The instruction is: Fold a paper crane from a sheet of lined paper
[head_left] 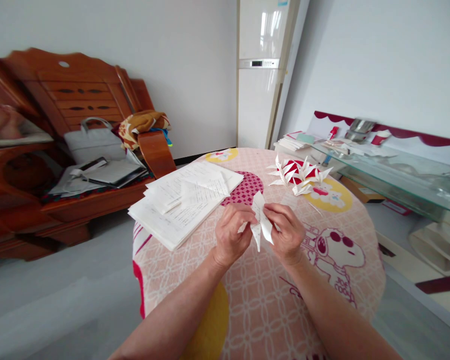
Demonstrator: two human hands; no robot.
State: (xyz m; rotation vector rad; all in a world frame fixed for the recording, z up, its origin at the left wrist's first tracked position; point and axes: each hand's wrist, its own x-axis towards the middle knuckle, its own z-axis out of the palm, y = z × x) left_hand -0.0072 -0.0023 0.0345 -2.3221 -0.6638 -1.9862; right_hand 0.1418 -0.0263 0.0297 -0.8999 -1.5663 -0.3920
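Note:
Above the middle of the round table, a partly folded piece of white paper (261, 220) is held between both hands, its pointed ends up and down. My left hand (233, 232) pinches its left side, and my right hand (286, 231) grips the right edge between thumb and fingers. Writing shows faintly on the paper. Beyond my left hand lies a stack of handwritten sheets (187, 220), with a loose folded sheet (204, 187) on top. Several folded paper cranes (302, 172) sit together past my right hand.
A patterned cloth covers the table (255, 310). At right stands a glass-topped cabinet (408, 175) with metal bowls (360, 130) and papers. To the left is a wooden bench (82, 95) bearing a grey bag (93, 142); a person's bare feet (2, 120) rest at its far left.

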